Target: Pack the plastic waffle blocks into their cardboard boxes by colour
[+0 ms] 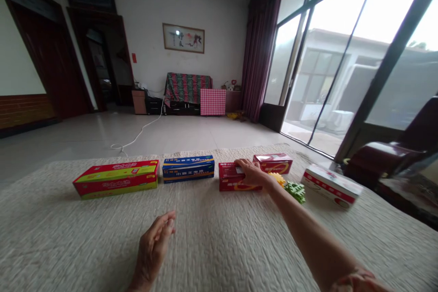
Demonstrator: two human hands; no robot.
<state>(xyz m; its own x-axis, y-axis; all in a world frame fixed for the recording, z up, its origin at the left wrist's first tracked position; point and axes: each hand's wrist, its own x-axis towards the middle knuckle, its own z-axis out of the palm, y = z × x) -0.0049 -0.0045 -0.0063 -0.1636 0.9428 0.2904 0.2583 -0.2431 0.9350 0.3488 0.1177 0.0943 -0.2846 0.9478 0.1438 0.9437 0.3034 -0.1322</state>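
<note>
Right grip [252, 172] on red box [227, 178]

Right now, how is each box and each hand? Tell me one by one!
Left hand, open, fingers up.
Right hand, lying on the front red box.
Front red box, flat, shut.
Back red box, flat, shut.
Blue box, flat, shut.
Yellow and red box, flat, shut.
White box, flat, turned sideways.

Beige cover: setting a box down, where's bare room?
Free: the cover before the red-and-yellow box and blue box, left of the left hand. Crowded: the right hand on a red box, beside another red box and a green toy.
</note>
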